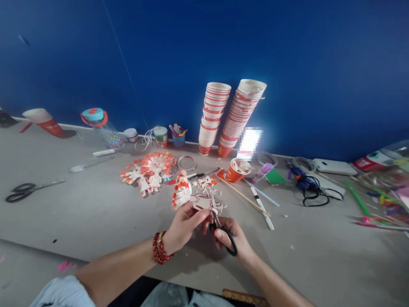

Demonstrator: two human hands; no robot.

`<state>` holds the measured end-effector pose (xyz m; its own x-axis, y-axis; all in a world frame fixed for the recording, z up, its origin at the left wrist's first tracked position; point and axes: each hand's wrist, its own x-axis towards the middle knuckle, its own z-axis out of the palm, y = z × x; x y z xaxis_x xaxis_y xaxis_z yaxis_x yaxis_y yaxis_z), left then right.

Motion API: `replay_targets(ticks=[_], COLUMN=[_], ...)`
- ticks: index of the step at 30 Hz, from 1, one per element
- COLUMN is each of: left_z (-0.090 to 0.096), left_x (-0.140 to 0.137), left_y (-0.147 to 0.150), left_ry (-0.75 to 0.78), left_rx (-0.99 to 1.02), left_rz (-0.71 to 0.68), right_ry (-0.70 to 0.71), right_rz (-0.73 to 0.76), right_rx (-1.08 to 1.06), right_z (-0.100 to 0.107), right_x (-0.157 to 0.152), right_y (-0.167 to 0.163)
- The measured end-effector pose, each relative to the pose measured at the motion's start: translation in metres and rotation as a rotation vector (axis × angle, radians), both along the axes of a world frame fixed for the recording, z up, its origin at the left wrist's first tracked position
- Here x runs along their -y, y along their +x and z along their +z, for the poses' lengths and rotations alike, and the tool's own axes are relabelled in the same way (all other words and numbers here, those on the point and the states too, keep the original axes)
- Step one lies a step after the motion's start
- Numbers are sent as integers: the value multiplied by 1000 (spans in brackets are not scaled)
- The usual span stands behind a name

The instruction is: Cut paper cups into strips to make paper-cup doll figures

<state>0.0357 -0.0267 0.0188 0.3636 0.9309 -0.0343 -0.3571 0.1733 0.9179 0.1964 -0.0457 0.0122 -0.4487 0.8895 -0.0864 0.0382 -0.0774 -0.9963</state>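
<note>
My left hand (188, 224) is closed on a white paper cutout (202, 202) with red drawn outlines, joined to a fringed red-and-white head part. In my right hand (231, 236) is a pair of black-handled scissors (230, 245), its blades at the cutout's right edge. How far the blades are apart is too small to tell. Paper scraps (207, 184) lie just behind the cutout. Left of it, several finished-looking paper figures (156, 168) with orange-red fringes rest in a pile on the grey table (105, 217).
Two tall stacks of paper cups (212, 115) stand by the blue wall, beside an orange cup (238, 170) of scraps and a bright screen (250, 143). A second pair of scissors (32, 187) lies left. A glue gun (303, 179), marker (262, 208) and wooden stick (244, 196) are right.
</note>
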Motion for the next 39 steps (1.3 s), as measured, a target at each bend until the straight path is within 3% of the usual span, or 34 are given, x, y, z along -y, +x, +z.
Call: replay_targets(ticks=[12,28,36,39], left_z=[1,-2,-1,-1], left_x=[2,4,5,2], left_y=[1,4,5,3], left_ry=[-39,-199,-265,-271], left_rx=[20,129,191,219], left_rz=[-15,-16,-61,-149], right_ry=[29,44,10,6], right_rz=[-20,-59,-86,-75], right_rx=[-67,-93,-78,-61], right_z=[1,-2,-4,-4], right_x=[1,2,2,1], right_y=[-4,-6,-5,-3])
